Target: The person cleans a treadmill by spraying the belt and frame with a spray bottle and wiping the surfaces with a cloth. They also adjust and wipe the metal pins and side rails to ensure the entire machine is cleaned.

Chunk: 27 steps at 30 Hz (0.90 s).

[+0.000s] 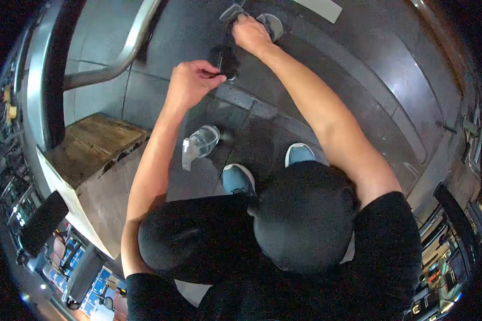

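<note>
My left hand (191,85) is over the dark floor with thumb and fingers pinched together. A small dark thing with a shiny edge (230,77) shows at its fingertips, too small to name. Farther out, my right hand (250,35) is closed and reaches down to the floor. Whatever is under its fingers is mostly hidden; a greyish, partly see-through piece (232,12) shows beyond them. Right beside that hand is a rounded clear item with a pale rim (273,25). A clear spray bottle (203,142) with a white head is on the floor near my left forearm.
A wooden block (99,142) with a worn top stands at the left, by a bent metal tube (128,53) and a thick upright post (43,80). My blue shoes (238,179) are on the tiles. A white strip (322,8) lies at the top.
</note>
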Motion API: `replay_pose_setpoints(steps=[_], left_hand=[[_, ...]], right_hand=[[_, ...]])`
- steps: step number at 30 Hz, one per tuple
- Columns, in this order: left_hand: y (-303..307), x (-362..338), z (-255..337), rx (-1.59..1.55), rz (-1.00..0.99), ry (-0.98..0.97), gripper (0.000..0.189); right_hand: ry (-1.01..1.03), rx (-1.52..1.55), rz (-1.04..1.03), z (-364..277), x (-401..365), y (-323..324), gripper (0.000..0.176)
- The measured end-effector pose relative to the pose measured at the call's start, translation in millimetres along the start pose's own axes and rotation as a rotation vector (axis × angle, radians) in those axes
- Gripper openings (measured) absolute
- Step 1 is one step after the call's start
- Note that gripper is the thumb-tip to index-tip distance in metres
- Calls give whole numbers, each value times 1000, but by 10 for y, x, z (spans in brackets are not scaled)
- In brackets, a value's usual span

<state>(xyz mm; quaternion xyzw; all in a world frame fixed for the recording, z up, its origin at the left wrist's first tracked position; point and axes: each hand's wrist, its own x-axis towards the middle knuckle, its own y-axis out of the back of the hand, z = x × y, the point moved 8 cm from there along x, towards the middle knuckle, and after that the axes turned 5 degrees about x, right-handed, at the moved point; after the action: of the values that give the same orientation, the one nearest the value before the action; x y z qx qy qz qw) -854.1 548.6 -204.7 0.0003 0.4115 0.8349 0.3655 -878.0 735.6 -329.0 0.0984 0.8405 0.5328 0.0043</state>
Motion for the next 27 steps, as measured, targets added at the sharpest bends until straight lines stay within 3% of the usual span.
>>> replay_pose_setpoints(steps=[1,5,10,14,16,18,20,24,27], left_hand=[[21,-37,77,50,7,25,23],[44,-36,54,37,33,-14,24],[-4,51,22,97,-73,4,26],[-15,102,-20,84,-116,-13,26],[-19,89,-24,75,-101,16,27],[-24,61,24,56,-122,13,27],[-6,62,69,39,-133,7,27],[-44,111,-59,33,-139,25,26],[-27,120,-74,38,-134,13,25]], right_hand=[[5,23,93,-5,-28,69,28],[-45,128,119,236,-566,265,29],[-203,125,30,830,-2303,757,33],[-271,271,-67,860,-3413,1045,28],[-335,416,-332,788,-3648,938,27],[-346,428,-319,652,-3545,818,27],[-123,434,-271,326,-3176,712,29],[80,437,-185,-345,-2193,332,32],[174,404,-242,-728,-1524,54,32]])
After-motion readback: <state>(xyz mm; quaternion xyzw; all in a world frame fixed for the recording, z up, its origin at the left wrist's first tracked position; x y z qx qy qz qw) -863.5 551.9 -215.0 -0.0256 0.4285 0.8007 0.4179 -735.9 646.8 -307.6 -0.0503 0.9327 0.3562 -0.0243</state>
